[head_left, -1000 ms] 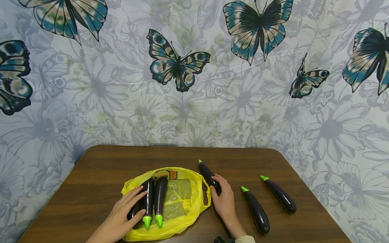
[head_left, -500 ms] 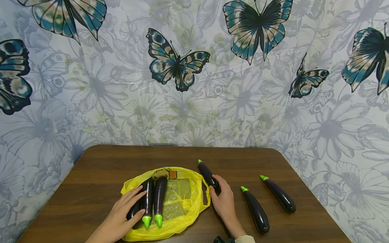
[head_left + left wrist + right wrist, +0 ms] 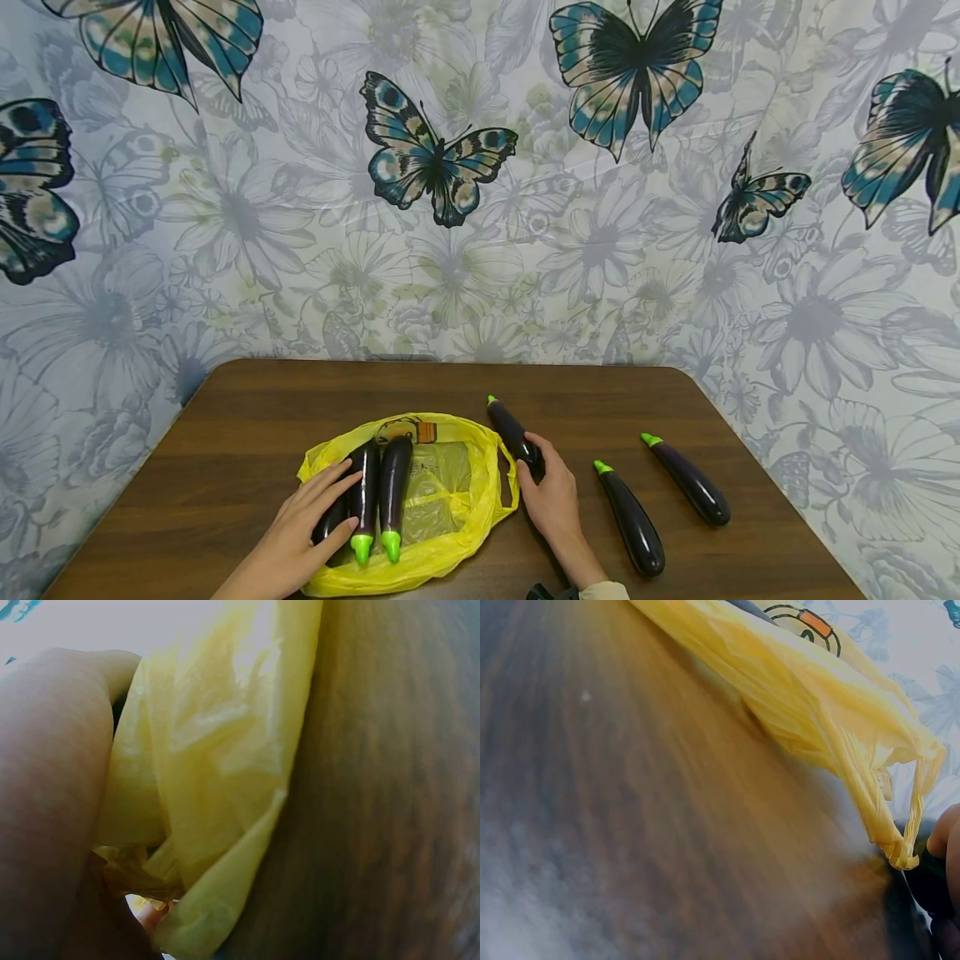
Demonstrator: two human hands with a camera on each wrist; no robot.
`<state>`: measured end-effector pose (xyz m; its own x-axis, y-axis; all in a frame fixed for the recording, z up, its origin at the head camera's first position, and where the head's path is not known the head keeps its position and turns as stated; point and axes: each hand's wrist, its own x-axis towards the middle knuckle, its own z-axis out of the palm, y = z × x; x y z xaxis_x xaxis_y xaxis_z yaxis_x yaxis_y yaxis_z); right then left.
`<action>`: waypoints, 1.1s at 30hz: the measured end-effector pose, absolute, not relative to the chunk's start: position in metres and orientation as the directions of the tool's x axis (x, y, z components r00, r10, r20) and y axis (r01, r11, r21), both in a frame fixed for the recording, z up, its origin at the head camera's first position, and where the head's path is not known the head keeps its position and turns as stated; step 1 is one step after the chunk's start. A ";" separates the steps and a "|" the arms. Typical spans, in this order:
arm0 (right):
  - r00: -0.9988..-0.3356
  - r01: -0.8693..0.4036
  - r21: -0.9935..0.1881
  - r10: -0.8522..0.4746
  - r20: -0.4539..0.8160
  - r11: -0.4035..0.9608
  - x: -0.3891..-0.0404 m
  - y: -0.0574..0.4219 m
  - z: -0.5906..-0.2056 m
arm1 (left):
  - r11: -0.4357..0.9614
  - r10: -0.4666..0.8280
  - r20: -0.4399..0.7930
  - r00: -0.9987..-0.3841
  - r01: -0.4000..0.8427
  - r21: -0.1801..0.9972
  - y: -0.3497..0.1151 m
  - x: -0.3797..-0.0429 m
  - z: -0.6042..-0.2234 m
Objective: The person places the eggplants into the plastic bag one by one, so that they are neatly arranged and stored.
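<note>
1. A pale wall covering (image 3: 465, 292), printed with grey flowers and teal, cream and black butterflies (image 3: 438, 158), filled the background.
2. The dark wooden table (image 3: 187, 467), round-cornered at its far edge, stood in front of it.
3. On the table sat a yellow plastic bag (image 3: 446, 565), mouth upward and spread wide; its loop handle (image 3: 926, 784) stood out toward the person's right.
4. The left hand (image 3: 300, 525) reached over the bag's left rim, fingers extended and thumb apart, resting on aubergines inside without wrapping round any.
5. The right hand (image 3: 551, 496) was just outside the bag's right side, thumb on one flank and fingers over the other, holding the gripped aubergine (image 3: 513, 427) by its thick end, green tip pointing away.
6. Well right of the bag lay the nearer loose aubergine (image 3: 633, 525) and the farther loose aubergine (image 3: 690, 483), apart from each other, both green tips toward the far edge.
7. Inside the bag, on its left, lay the right-hand inner aubergine (image 3: 395, 483), the middle inner aubergine (image 3: 365, 492) and the partly covered aubergine (image 3: 332, 518), side by side; the first two had green tips toward the person.
8. A bit of pale sleeve (image 3: 604, 591) and a dark band (image 3: 552, 592) showed at the right wrist.
</note>
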<state>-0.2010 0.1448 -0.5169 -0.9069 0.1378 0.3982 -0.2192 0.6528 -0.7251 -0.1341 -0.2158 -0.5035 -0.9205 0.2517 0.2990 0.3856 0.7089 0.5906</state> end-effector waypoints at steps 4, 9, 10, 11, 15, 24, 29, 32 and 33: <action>-0.907 -0.207 -0.736 0.155 0.392 0.645 -0.201 0.145 -0.516 | 0.708 0.251 0.302 -0.920 0.387 0.590 -0.216 -0.134 -0.504; -0.912 -0.194 -0.754 0.169 0.375 0.628 -0.202 0.145 -0.515 | 0.708 0.249 0.300 -0.921 0.384 0.593 -0.215 -0.134 -0.503; -0.912 -0.193 -0.759 0.171 0.373 0.622 -0.202 0.145 -0.515 | 0.708 0.249 0.300 -0.921 0.384 0.593 -0.215 -0.134 -0.503; -0.913 -0.191 -0.764 0.175 0.369 0.616 -0.201 0.145 -0.515 | 0.708 0.248 0.300 -0.921 0.384 0.593 -0.215 -0.134 -0.503; -0.911 -0.196 -0.781 0.184 0.369 0.593 -0.201 0.145 -0.514 | 0.707 0.250 0.304 -0.919 0.388 0.591 -0.215 -0.134 -0.503; -0.907 -0.203 -0.809 0.204 0.367 0.551 -0.199 0.145 -0.514 | 0.706 0.257 0.314 -0.914 0.400 0.584 -0.215 -0.134 -0.504; -0.901 -0.219 -0.811 0.207 0.382 0.542 -0.198 0.145 -0.514 | 0.709 0.257 0.316 -0.913 0.400 0.581 -0.215 -0.134 -0.504; -0.897 -0.231 -0.810 0.204 0.392 0.539 -0.198 0.144 -0.514 | 0.712 0.255 0.314 -0.914 0.398 0.579 -0.215 -0.135 -0.504; -0.894 -0.240 -0.807 0.201 0.400 0.540 -0.198 0.144 -0.513 | 0.713 0.254 0.313 -0.915 0.396 0.579 -0.215 -0.135 -0.504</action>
<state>-0.1977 0.1442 -0.5134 -0.8942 0.2013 0.3999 -0.2395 0.5395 -0.8072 -0.1347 -0.2150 -0.5036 -0.9151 0.2543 0.3129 0.3960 0.7129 0.5788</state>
